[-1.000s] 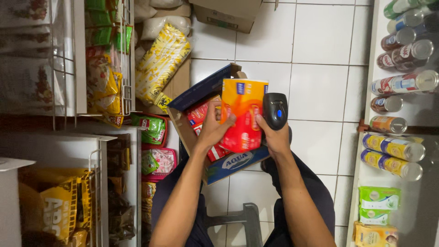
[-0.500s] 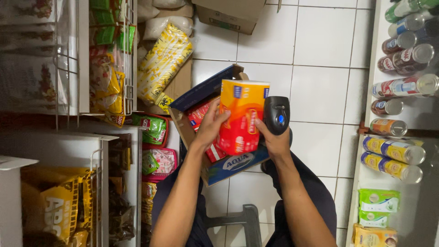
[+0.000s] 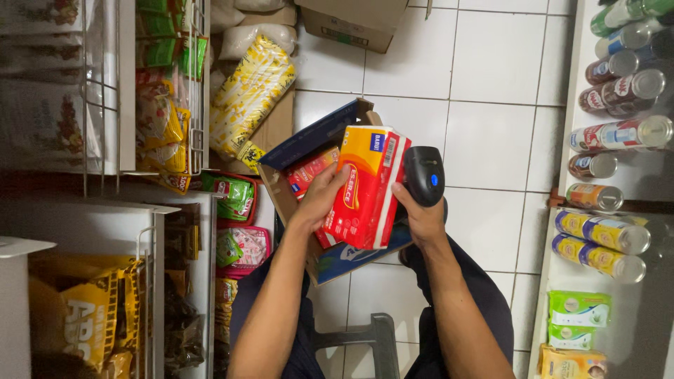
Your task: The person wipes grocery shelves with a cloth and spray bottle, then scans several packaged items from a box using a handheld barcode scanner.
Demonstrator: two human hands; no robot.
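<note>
Left hand (image 3: 321,200) gripped the orange-red pack (image 3: 365,186) at frame centre, long axis tilted near upright, its narrow white edge turned right. Right hand (image 3: 421,210) was wrapped around a black scanner (image 3: 424,174) just beside that edge. An open cardboard box (image 3: 309,151) lay behind; cans (image 3: 618,77) lined the right shelf.

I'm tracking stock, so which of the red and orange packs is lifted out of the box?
The pack in the left hand, raised beside the scanner; the others lie in the box.
</note>
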